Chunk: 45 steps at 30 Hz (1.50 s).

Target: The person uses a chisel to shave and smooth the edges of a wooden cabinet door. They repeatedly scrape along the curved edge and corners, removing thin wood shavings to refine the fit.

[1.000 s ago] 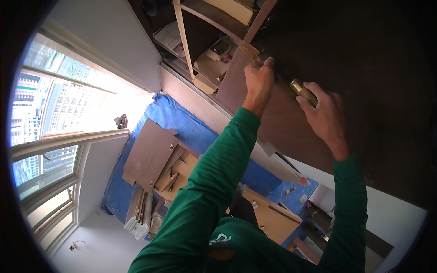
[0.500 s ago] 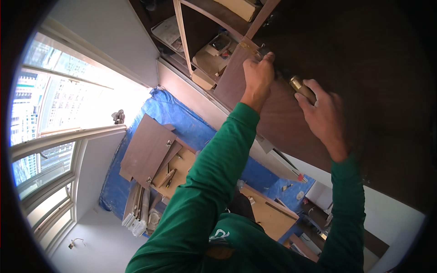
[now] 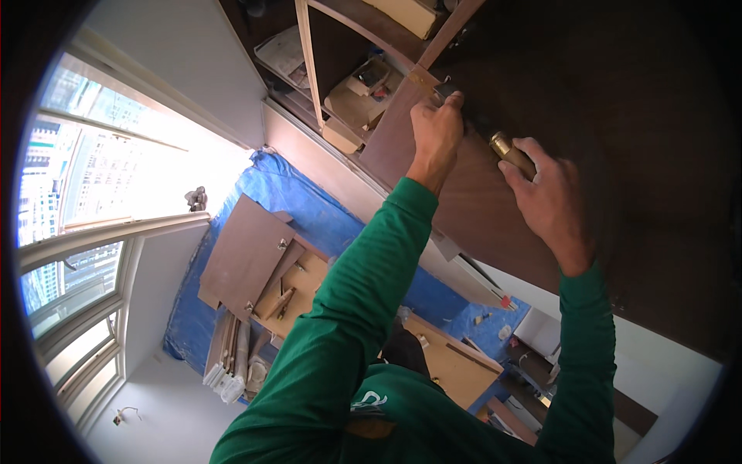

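My right hand [image 3: 550,197] is wrapped round the handle of what looks like a chisel [image 3: 503,145], with a brass-coloured collar on the handle. Its dark blade runs up and left toward my left hand [image 3: 437,133], whose fingers are closed on the far end, by the upper corner of a brown wooden panel [image 3: 479,209]. The blade is hard to see against the dark surface, and its tip is hidden. Close to my left fingers, the panel edge bears a yellowish patch [image 3: 420,77].
Open cabinet compartments [image 3: 315,69] holding boxes and small items lie beyond my left hand. Below are a low work board [image 3: 309,286] with tools, loose brown panels [image 3: 246,251] with hinges, and blue sheeting [image 3: 317,203]. Windows [image 3: 85,278] stand at the left.
Both hands keep their grip in nearly the same place against the panel. The whole view has shifted very slightly.
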Tool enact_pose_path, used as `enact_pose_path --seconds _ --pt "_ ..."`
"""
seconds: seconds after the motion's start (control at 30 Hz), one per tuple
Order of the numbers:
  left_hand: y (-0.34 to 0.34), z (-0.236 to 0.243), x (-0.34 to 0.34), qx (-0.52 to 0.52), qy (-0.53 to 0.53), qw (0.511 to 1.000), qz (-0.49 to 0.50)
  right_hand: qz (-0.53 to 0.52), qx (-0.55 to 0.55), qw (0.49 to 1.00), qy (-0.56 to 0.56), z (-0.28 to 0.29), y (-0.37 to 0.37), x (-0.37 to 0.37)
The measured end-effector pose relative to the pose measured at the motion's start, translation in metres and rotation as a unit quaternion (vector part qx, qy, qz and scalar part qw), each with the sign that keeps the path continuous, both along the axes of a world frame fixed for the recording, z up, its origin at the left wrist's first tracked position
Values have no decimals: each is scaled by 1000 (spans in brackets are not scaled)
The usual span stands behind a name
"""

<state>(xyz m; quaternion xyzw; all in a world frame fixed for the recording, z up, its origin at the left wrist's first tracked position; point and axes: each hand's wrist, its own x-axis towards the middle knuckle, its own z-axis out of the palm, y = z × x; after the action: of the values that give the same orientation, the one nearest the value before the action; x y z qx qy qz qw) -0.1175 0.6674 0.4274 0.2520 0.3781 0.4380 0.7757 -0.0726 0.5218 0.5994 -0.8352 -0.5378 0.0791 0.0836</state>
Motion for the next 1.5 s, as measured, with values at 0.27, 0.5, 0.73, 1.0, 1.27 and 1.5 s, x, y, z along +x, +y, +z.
enact_pose_path --seconds 0.27,0.5,0.73,1.0,1.27,1.5 --pt "0 14 -4 -9 -9 1000 -25 23 53 998 -34 -16 -8 11" --pt "2 1 -7 8 -1 1000 -8 5 11 1000 -3 -8 -1 3" --pt "7 9 -9 10 39 999 -14 -23 13 1000 9 -13 -1 -4" --pt "2 9 -10 13 3 1000 -22 44 67 996 -40 -22 -7 11" --pt "8 1 -5 25 44 999 -12 -4 39 999 -10 -24 -5 -4" --pt "10 -10 -4 34 26 999 -10 36 76 997 -3 -22 -4 0"
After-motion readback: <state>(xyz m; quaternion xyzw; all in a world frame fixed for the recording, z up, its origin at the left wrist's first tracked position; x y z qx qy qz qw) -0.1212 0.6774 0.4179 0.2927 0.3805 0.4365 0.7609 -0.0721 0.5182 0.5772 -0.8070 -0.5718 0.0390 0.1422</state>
